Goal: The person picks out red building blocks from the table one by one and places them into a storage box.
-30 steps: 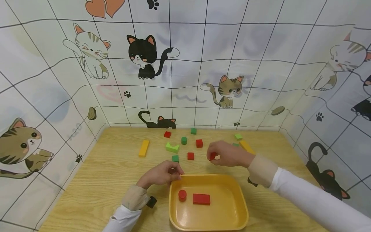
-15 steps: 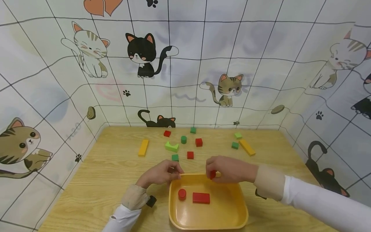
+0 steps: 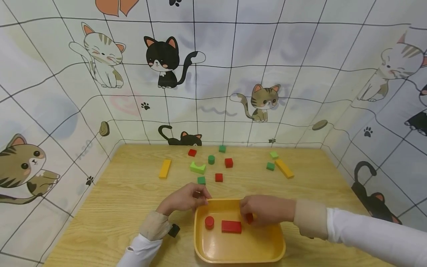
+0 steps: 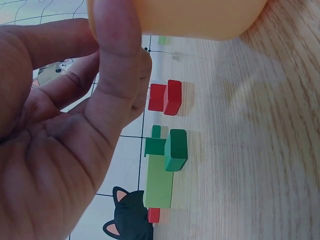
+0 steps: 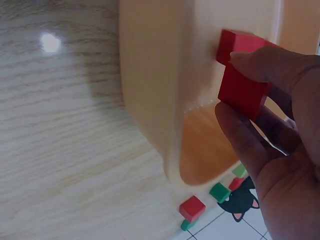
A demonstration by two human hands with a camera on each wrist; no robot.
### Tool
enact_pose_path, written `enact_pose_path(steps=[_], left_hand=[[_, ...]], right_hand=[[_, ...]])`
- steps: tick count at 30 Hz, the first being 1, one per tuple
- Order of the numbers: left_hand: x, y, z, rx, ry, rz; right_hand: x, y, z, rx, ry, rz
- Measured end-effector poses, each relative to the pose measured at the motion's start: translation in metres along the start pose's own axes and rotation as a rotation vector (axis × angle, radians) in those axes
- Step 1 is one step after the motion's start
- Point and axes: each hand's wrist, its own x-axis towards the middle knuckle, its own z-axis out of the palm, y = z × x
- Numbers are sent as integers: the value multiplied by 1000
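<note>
A yellow plastic bin [image 3: 240, 256] stands at the table's front. Its back left rim is pinched between the thumb and fingers of my left hand [image 3: 185, 199], which the left wrist view shows close up. Inside the bin, my right hand [image 3: 267, 209] holds a red block [image 5: 244, 91] between thumb and fingertips; in the head view the fingers cover most of it. Just left of that hand lies a red rectangular block [image 3: 231, 227] on the bin floor. Farther left in the bin is a red cylinder [image 3: 209, 222].
Behind the bin lie red cubes [image 3: 218, 177], green blocks [image 3: 201, 180], a green cylinder [image 3: 211, 160] and a light green arch block [image 3: 198, 168]. Yellow bars lie left [image 3: 165, 168] and right [image 3: 284, 168]. A cat-print curtain [image 3: 213, 74] surrounds the table [image 3: 126, 207].
My right hand has carried the red block from the table behind the bin, over the back rim, and down inside. The left hand stays at the rim.
</note>
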Motion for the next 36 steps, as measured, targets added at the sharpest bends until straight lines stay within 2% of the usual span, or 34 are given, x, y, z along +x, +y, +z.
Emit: enact_pose_path(steps=[5, 13, 22, 28, 36], left_hand=[[0, 0, 0, -3, -2, -6], [0, 0, 0, 3, 0, -7], [-1, 1, 0, -5, -1, -9], [-1, 2, 0, -3, -2, -7], [-2, 2, 0, -8, -3, -7]], right_hand=[[0, 2, 10, -44, 6, -60], [3, 8, 22, -20, -26, -56], [4, 7, 28, -77, -25, -63], [3, 9, 31, -92, -24, -44], [-5, 5, 21, 8, -61, 32]])
